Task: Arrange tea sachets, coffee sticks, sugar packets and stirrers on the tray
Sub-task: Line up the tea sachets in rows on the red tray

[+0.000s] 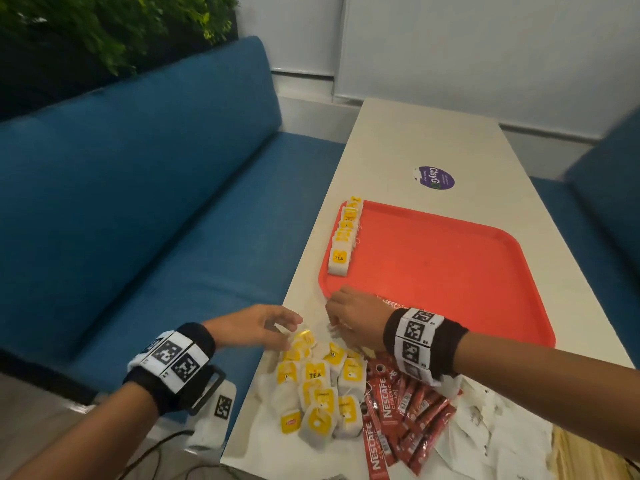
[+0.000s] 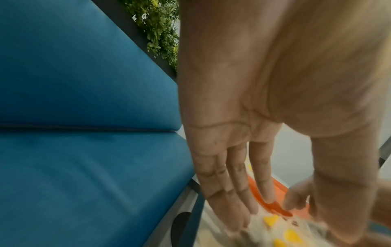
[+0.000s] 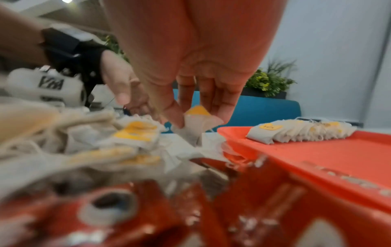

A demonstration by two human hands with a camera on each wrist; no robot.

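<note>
Red tray (image 1: 450, 271) carries a row of sachets (image 1: 344, 237) along its left edge; the pile (image 1: 318, 386) lies near you. Left wrist: your left hand (image 2: 232, 150) reaches out, fingers straight. Right wrist: your right hand (image 3: 190, 66) pinches one sachet (image 3: 195, 127). Judged next: add it to the row.

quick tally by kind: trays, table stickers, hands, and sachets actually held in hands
tray: 1
sticker: 1
hands: 2, left hand and right hand
held sachet: 1, pinched by the right hand
total: 5
</note>
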